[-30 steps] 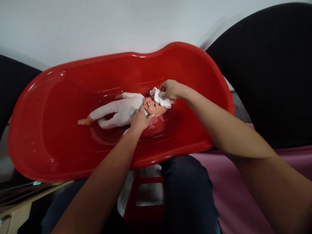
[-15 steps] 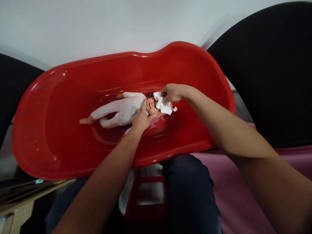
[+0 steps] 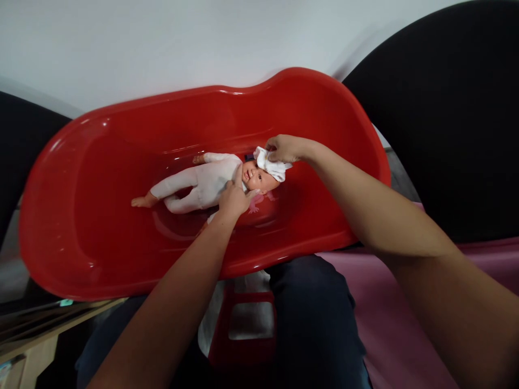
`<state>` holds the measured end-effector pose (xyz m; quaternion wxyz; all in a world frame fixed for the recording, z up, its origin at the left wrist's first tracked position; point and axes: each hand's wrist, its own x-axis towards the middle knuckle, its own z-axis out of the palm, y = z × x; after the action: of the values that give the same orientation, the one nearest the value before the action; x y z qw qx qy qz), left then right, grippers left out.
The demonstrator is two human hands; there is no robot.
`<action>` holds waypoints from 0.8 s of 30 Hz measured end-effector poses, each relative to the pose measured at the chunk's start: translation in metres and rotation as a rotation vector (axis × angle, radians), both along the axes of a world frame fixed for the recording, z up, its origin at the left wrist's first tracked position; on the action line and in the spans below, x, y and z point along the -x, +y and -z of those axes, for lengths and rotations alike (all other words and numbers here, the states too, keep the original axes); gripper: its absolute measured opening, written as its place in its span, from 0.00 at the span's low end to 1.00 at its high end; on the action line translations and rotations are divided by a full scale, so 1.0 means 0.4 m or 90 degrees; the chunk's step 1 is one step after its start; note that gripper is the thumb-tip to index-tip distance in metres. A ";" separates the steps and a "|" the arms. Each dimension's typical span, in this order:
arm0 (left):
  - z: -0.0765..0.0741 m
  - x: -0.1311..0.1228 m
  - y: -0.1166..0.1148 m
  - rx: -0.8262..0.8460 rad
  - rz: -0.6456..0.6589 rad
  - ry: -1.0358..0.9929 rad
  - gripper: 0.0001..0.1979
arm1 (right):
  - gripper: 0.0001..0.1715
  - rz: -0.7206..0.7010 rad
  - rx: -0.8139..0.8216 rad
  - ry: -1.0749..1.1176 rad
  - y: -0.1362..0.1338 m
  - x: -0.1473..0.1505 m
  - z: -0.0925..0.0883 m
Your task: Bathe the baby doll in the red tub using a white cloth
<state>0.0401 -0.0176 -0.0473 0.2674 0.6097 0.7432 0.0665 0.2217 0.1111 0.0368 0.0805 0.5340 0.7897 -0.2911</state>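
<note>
A baby doll with a white cloth body lies on its back in the red baby bathtub, its head to the right. My left hand grips the doll at its neck and upper chest, index finger and thumb on either side of the chin. A crumpled white cloth is pinched in my right hand and rests against the top of the doll's head. Beneath the head, partly hidden, lies something pink and lizard-shaped. A small dark piece shows beside the head.
Large black rounded shapes flank the tub, and a white wall rises behind it. Below are my knees, a red stool-like frame, a pink surface on the right and a wooden shelf on the left.
My right hand has shifted slightly up with the white cloth, which has come off the doll's eyes toward the top of its head. My left hand stays in place.
</note>
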 end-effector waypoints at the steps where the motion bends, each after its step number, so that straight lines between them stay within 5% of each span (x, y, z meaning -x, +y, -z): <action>1: -0.002 -0.001 0.000 0.004 -0.002 0.002 0.52 | 0.21 0.002 0.003 -0.005 0.000 0.002 0.002; 8: -0.007 -0.004 -0.001 0.008 0.008 0.010 0.52 | 0.17 0.103 0.104 -0.013 -0.006 0.011 0.038; 12: -0.003 -0.003 0.000 0.007 0.009 0.012 0.53 | 0.24 0.202 0.196 0.028 -0.010 0.013 0.055; 24: 0.000 0.000 0.001 0.013 0.009 0.016 0.52 | 0.33 -0.029 -0.043 0.111 -0.011 0.043 0.138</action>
<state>0.0400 -0.0170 -0.0473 0.2648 0.6131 0.7427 0.0496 0.2047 0.1067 -0.0183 0.0000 0.4912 0.8150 -0.3074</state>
